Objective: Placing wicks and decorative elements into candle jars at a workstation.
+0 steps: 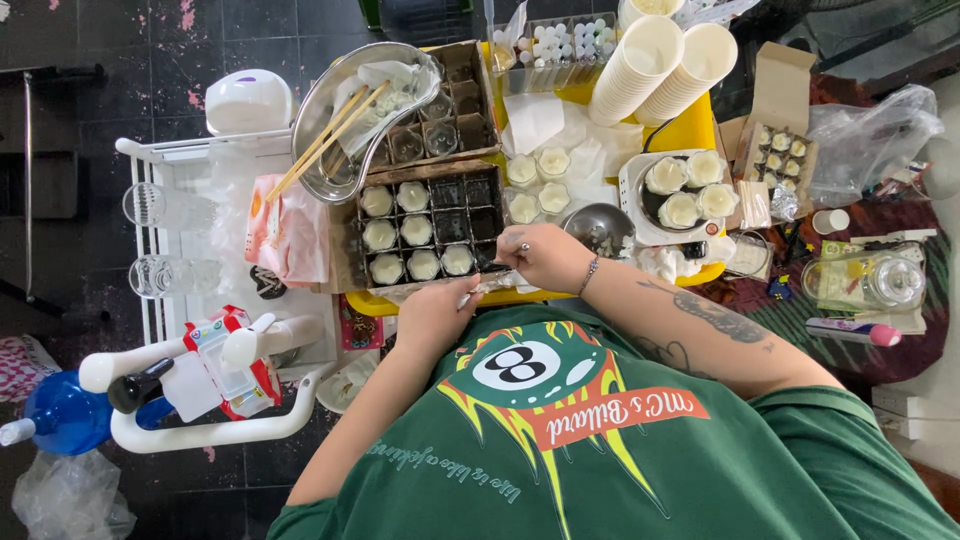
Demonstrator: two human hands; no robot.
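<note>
Wrapper (487,288), a thin crinkly clear strip, lay at the desk's (690,130) 6 o'clock edge, just below the cup tray (430,225). Left hand (432,315) and right hand (540,255) each pinched an end. It looked light, limp and slippery, best gripped at its ends.

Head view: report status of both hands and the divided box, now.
Left hand and right hand grip a crinkled clear wrapper together. Divided box in front, partly filled with white candles. Nothing between.
</note>
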